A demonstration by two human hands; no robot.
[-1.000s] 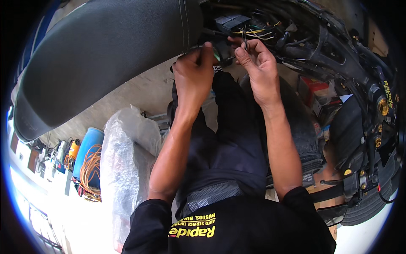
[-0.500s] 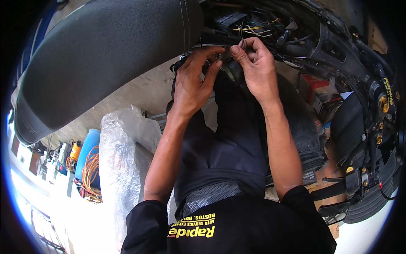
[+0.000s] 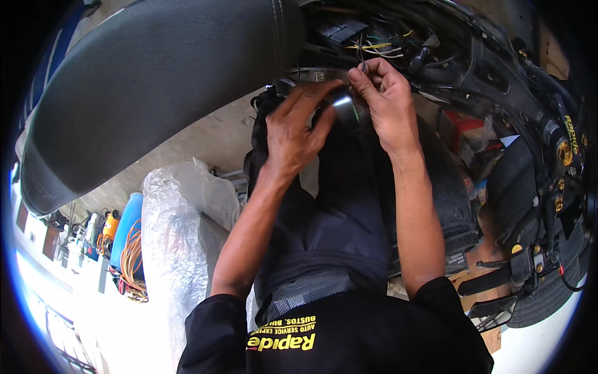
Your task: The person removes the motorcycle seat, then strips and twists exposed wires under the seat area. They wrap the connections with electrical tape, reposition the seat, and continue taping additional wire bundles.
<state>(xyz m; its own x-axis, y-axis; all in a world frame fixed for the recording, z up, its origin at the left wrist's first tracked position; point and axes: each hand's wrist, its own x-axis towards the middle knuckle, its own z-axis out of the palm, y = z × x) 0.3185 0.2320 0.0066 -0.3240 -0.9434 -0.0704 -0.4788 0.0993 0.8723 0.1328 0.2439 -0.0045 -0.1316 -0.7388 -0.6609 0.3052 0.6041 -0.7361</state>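
At the side of an opened-up motorcycle, my right hand [image 3: 391,106] pinches a thin dark wire [image 3: 362,48] between thumb and fingertips. That wire runs up toward a bunch of yellow and white wires [image 3: 377,47] in the frame. Just to its left is my left hand [image 3: 294,131], fingers stretched out and thumb apart, its fingertips close to the right thumb. Below the fingertips a glossy dark strip [image 3: 344,107] catches the light; what it is I cannot make out. Beyond the left fingers sits a small pale connector [image 3: 317,76].
The long black seat [image 3: 162,81] fills the upper left. Clear plastic wrapping [image 3: 177,243] lies left of my legs, near a blue drum [image 3: 129,227] with an orange cable [image 3: 132,252]. A red box [image 3: 460,124] and a tyre [image 3: 551,299] are at right.
My left hand has opened its fingers wider and come slightly down. My right hand has shifted a little right with the wire. The connector now shows beyond the left fingers.
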